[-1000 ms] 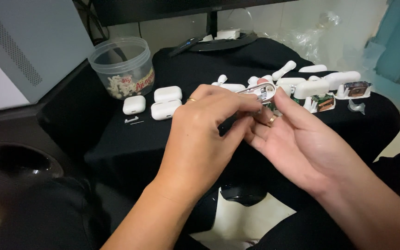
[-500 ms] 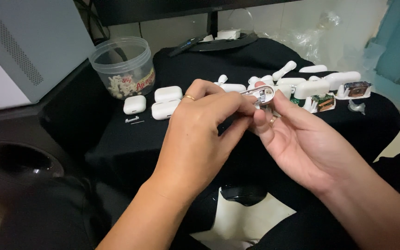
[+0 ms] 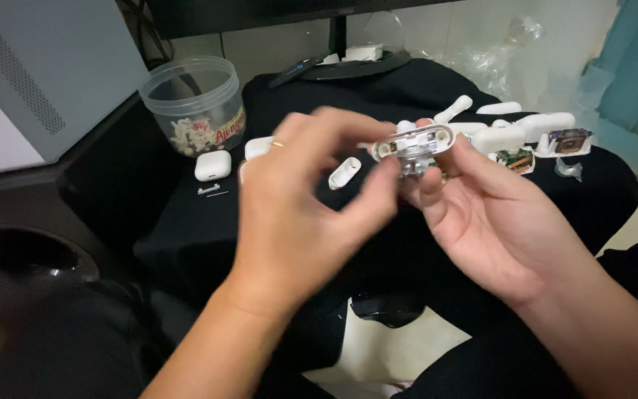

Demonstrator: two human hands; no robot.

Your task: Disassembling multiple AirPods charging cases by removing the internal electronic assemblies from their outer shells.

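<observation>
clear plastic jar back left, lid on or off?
Off. The clear jar shows an open rim with no lid; small white pieces lie at its bottom.

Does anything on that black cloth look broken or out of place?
Yes. Several white earbud cases lie opened up: two at the far right, one and another, show bare circuit boards. The right hand holds a case shell with its insides exposed.

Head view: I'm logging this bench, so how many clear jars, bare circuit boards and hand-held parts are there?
Clear round plastic jar: 1
Bare circuit boards, one green, one in a white shell: 2
White oval case frame with metal hinge, held in the right hand: 1
Total: 4
</observation>
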